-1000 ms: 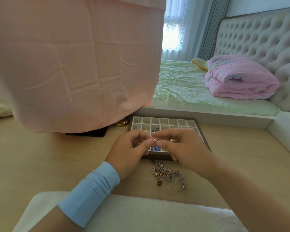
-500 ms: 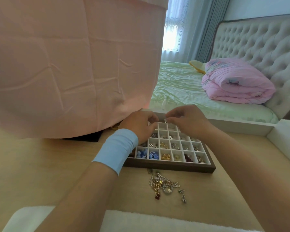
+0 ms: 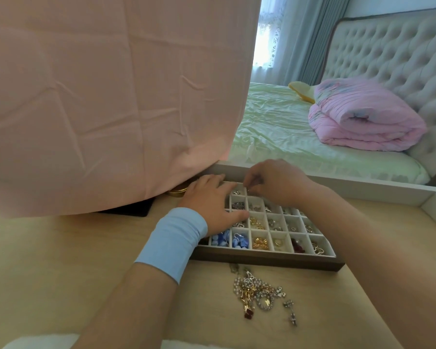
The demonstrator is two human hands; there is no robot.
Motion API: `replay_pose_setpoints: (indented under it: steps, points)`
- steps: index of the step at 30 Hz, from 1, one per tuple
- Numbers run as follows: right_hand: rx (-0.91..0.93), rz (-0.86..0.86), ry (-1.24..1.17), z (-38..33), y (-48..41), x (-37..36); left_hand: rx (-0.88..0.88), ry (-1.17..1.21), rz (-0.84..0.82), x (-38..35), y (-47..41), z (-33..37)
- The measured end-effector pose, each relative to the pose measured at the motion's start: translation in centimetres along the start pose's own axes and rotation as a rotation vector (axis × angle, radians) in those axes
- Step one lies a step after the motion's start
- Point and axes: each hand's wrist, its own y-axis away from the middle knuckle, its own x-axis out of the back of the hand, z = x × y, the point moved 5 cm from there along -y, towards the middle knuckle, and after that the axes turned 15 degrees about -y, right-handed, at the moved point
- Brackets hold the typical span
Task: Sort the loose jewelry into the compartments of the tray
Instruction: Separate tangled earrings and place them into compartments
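Right hand [image 3: 277,181] pinching a tiny silvery piece, too small to identify, over a far-row cell at 12 o'clock of the dark-framed, white-lined grid tray [image 3: 267,260]; left hand [image 3: 209,202] spread flat on its 9 o'clock side. Could easily drop into a neighbouring cell, thin dividers. Still a tangled heap of beaded chains and gold charms [image 3: 258,292] at 6 o'clock on smooth pale wood desk [image 3: 61,260], snag-prone stuff.

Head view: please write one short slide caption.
Right hand lowers small jewelry into tray; left hand steadies it.
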Motion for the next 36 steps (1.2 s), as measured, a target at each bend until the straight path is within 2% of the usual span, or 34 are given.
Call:
replay_pose_setpoints:
  steps: [9, 15, 22, 28, 36]
  points:
    - [-0.023, 0.034, -0.051, 0.7, 0.8, 0.9, 0.003, -0.007, 0.004, 0.0, -0.1, 0.0]
    - [0.010, 0.058, -0.166, -1.2, 5.7, 2.2, -0.022, 0.038, 0.048, 1.8, 1.2, 0.8]
    - [0.107, -0.073, -0.032, -5.7, 12.7, 0.2, -0.122, 0.154, 0.176, 5.2, 5.7, 3.0]
    - [0.141, -0.152, 0.145, -6.6, 14.7, -2.2, -0.223, -0.037, 0.181, 4.4, 10.0, 3.0]
    - [0.138, -0.172, 0.149, -6.3, 15.4, -2.1, -0.270, -0.022, 0.317, 1.9, 11.3, 3.4]
